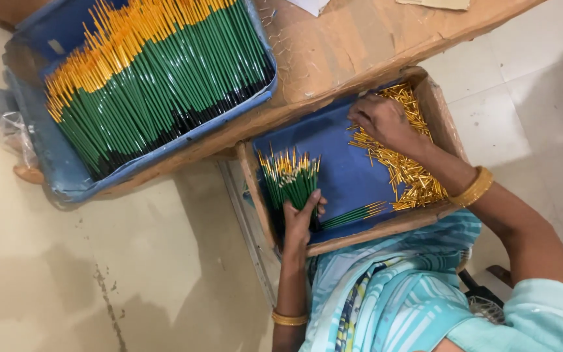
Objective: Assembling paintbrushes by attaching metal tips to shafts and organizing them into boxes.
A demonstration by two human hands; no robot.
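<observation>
Two trays sat on a tiled floor: the left hand [301,218] gripped one bundle of green sticks [289,181] in the small tray [333,156], the right hand [382,120] curled over countless gold tubes [405,173], the large tray [53,156] brimming.

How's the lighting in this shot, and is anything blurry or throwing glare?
Head view: soft, even daylight with faint shadows on the floor. The gold ferrules glint under the right hand. The left hand and its bundle of green brush handles look sharp; the edges bend slightly from the wide lens.
</observation>
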